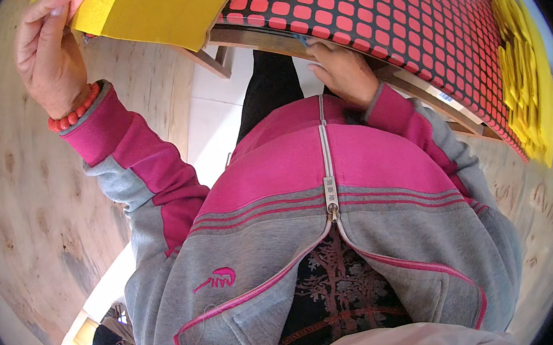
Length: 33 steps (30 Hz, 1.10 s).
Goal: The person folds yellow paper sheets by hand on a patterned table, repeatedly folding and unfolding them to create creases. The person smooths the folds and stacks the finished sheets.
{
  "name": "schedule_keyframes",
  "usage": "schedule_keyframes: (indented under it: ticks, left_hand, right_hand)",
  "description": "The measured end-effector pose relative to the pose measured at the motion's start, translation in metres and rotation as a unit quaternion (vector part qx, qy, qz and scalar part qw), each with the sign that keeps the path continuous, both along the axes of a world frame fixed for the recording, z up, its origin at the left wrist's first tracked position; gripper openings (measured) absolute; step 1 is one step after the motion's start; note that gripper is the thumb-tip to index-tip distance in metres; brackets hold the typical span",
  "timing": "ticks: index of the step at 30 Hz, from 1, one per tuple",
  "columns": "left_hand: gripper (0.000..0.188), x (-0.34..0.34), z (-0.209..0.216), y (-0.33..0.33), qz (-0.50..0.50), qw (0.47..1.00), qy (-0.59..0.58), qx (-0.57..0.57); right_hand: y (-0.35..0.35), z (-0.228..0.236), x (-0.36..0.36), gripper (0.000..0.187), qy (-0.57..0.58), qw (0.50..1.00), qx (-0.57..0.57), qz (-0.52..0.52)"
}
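Observation:
At the upper left my left hand (52,58) is raised beside a yellow sheet (152,14). Its thumb and fingers are pinched together over a small pinkish bit at the sheet's edge, cut off by the top of the picture. The yellow sheet lies over the left part of a table covered with a red-and-black checked cloth (354,16), and its front edge overhangs. My right hand (345,71) is at the table's front edge, fingers curled in by the cloth's rim. A small blue thing shows by those fingertips; what it is, I cannot tell.
A stack of folded yellow pieces (524,79) lies at the table's right end. Wooden table legs (204,60) stand under the cloth. Pale wood-grained boards (14,180) spread along the left side. Farther off, at the lower left, is a person in dark clothing (109,341).

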State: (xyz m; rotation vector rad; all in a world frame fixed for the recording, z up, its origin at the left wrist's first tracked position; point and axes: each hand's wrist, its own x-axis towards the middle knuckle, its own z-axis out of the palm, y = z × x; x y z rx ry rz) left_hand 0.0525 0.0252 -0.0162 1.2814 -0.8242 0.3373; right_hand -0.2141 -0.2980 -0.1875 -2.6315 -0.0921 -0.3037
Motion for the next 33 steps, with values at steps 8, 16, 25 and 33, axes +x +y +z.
schedule_keyframes:
  ticks: [8,16,25,33]
  left_hand:
    - [0.023,-0.006,-0.001,-0.001,-0.037,0.997,-0.024,0.069]
    - [0.021,-0.024,0.006,-0.011,-0.086,0.987,-0.041,0.126]
    - [0.023,-0.035,0.013,-0.014,-0.084,0.983,-0.034,0.161]
    - [0.023,-0.042,0.018,-0.017,-0.065,0.982,-0.011,0.176]
  right_hand:
    - [-0.021,-0.071,0.037,0.031,-0.059,0.987,-0.118,-0.095]
    - [-0.022,-0.062,0.044,0.03,-0.079,0.986,-0.112,-0.095]
    - [0.024,0.094,0.002,0.015,-0.002,0.969,0.028,0.245]
    - [0.057,0.243,0.084,0.023,-0.315,0.893,-0.027,0.32]
